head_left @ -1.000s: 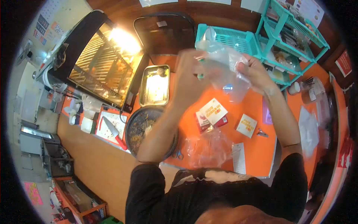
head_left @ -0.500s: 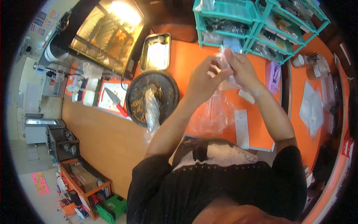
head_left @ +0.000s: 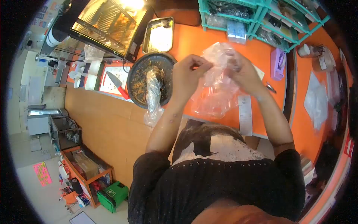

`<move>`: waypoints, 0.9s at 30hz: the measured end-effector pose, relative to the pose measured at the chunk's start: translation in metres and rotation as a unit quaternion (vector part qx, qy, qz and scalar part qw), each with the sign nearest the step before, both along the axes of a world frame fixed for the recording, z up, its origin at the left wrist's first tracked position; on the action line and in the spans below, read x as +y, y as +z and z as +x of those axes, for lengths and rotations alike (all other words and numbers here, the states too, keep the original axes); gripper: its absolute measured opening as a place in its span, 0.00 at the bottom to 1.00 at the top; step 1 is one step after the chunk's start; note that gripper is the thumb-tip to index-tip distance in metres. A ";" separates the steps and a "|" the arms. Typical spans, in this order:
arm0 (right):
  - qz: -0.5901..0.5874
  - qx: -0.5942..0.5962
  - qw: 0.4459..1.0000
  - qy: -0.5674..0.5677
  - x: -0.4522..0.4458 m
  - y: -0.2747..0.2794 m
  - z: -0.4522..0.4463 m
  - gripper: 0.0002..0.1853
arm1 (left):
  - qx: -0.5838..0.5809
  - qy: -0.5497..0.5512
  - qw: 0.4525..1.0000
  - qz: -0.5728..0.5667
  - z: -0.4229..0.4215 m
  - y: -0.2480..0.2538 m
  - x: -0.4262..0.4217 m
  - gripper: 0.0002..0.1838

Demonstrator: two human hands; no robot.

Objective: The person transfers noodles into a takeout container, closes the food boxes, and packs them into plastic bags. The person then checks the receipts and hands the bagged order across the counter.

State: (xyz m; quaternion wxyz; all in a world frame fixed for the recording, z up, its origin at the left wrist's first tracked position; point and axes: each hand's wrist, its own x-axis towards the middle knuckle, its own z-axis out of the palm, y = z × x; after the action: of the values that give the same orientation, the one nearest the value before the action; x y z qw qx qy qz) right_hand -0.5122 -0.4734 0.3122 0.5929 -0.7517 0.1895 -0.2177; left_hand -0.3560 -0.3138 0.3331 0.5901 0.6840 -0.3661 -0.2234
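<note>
A thin clear plastic bag point(head_left: 217, 56) hangs between my two hands over the orange counter. My left hand point(head_left: 192, 74) pinches its left edge between thumb and fingers. On the right, my right hand point(head_left: 240, 72) has its fingers bent at the bag's other side; they are blurred. Below lies more crumpled clear plastic point(head_left: 214, 104), close to a printed paper slip point(head_left: 245, 115). A round black pan point(head_left: 136, 82) with brown crumbs stands left of my left hand, and a plastic-wrapped handle point(head_left: 153, 91) sticks out of it toward me.
A metal tray point(head_left: 146, 40) and a lit glass display case point(head_left: 108, 28) stand at the back left. A red-handled knife point(head_left: 118, 85) lies on a white board. Teal racks point(head_left: 257, 22) stand at the back, a purple tape dispenser point(head_left: 277, 65) at the right.
The view has tilted down toward the body. My hands have come down from the teal basket and moved apart from their bunched hold, and the bag is spread between them.
</note>
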 end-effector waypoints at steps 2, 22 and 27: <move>-0.080 0.074 0.994 0.029 0.012 -0.006 0.005 0.19 | -0.054 -0.001 0.998 0.019 -0.011 -0.013 -0.006 0.06; -0.357 0.431 0.757 0.336 0.068 -0.251 0.004 0.16 | -0.125 -0.006 0.987 0.098 0.009 -0.154 0.036 0.06; -0.342 0.311 0.828 0.319 0.032 -0.136 -0.009 0.16 | -0.058 -0.018 0.996 0.063 0.021 -0.141 0.072 0.07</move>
State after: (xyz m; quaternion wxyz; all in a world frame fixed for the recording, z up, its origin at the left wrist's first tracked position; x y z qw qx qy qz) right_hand -0.5212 -0.4412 0.1765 0.2444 -0.9529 0.0270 0.1777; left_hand -0.3354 -0.2416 0.1924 0.5196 0.7248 -0.3972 -0.2165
